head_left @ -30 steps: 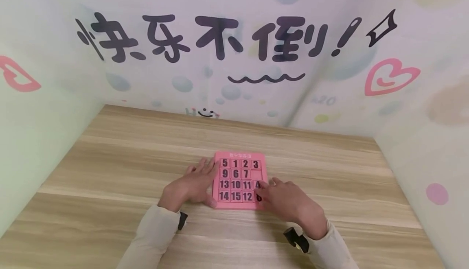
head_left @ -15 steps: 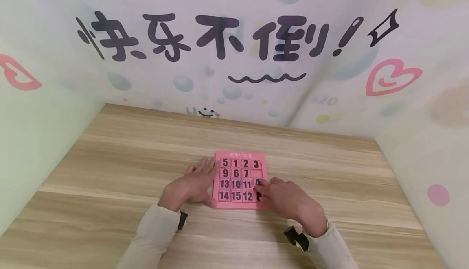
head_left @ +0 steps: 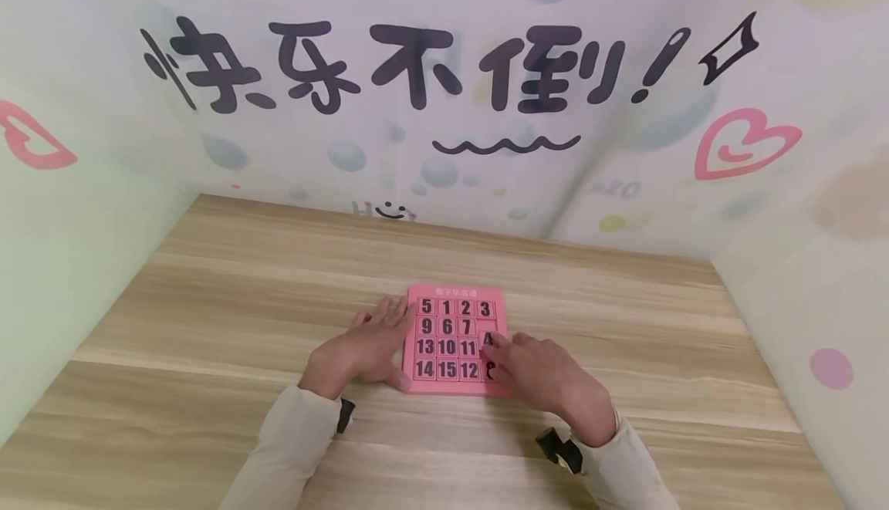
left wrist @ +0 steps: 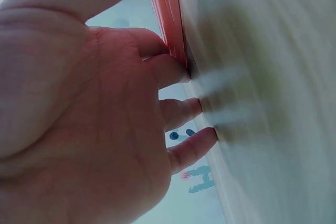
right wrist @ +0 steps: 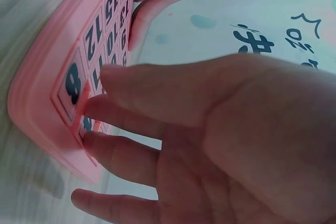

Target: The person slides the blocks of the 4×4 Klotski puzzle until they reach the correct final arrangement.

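A pink sliding number puzzle (head_left: 454, 389) lies flat on the wooden table, its numbered tiles facing up. My left hand (head_left: 368, 352) rests along the puzzle's left side, fingers spread and thumb near the lower left corner. With its fingertips on the tile marked 4 (head_left: 488, 336), my right hand (head_left: 549, 375) reaches over the right edge. That tile sits partly up into a gap in the right column, below the 3 tile (head_left: 485, 309). Under it is the 8 tile (right wrist: 73, 83), plain in the right wrist view but partly covered by fingers in the head view.
The wood-grain table (head_left: 264, 263) extends around the puzzle on all sides. Behind it stands a pale printed backdrop (head_left: 389, 132) with large black characters, and similar walls rise at left and right.
The 4 tile has slid a little away from me, up the right column, with my right fingertips on it. My left hand stays in place.
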`<state>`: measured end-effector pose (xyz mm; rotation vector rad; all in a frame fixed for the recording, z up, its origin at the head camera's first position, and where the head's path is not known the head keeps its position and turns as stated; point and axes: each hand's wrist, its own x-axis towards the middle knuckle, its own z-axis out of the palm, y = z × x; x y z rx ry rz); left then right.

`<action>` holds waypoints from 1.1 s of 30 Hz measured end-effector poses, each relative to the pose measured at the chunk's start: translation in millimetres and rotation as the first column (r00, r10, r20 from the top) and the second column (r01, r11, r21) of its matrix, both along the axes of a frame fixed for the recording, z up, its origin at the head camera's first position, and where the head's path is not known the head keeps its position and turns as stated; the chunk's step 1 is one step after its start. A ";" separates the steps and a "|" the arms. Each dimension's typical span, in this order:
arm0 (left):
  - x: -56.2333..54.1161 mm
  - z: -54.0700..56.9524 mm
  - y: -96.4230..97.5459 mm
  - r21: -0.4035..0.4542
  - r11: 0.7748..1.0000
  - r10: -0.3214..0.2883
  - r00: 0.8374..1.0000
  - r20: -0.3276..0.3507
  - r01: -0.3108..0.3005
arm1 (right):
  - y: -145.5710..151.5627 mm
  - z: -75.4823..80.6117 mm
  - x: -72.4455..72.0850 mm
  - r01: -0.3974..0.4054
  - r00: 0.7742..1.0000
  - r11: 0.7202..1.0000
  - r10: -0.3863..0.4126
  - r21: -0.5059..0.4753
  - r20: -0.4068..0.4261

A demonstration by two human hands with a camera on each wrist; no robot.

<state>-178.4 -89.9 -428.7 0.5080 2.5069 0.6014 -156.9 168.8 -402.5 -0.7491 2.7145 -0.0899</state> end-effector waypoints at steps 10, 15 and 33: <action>-0.8 -0.9 4.4 -0.012 1.000 -0.001 1.000 -0.001 0.001 | 2.2 -2.6 -3.4 0.018 1.000 0.999 -0.017 -0.033 0.022; 3.6 -5.8 5.0 0.019 1.000 -0.001 1.000 0.021 0.001 | 2.6 -8.6 -0.4 0.044 0.998 0.998 -0.042 -0.038 0.037; -1.3 -0.5 0.3 0.027 0.999 -0.017 1.000 0.001 0.017 | 2.7 -2.4 0.3 0.026 1.000 1.000 -0.026 -0.015 0.008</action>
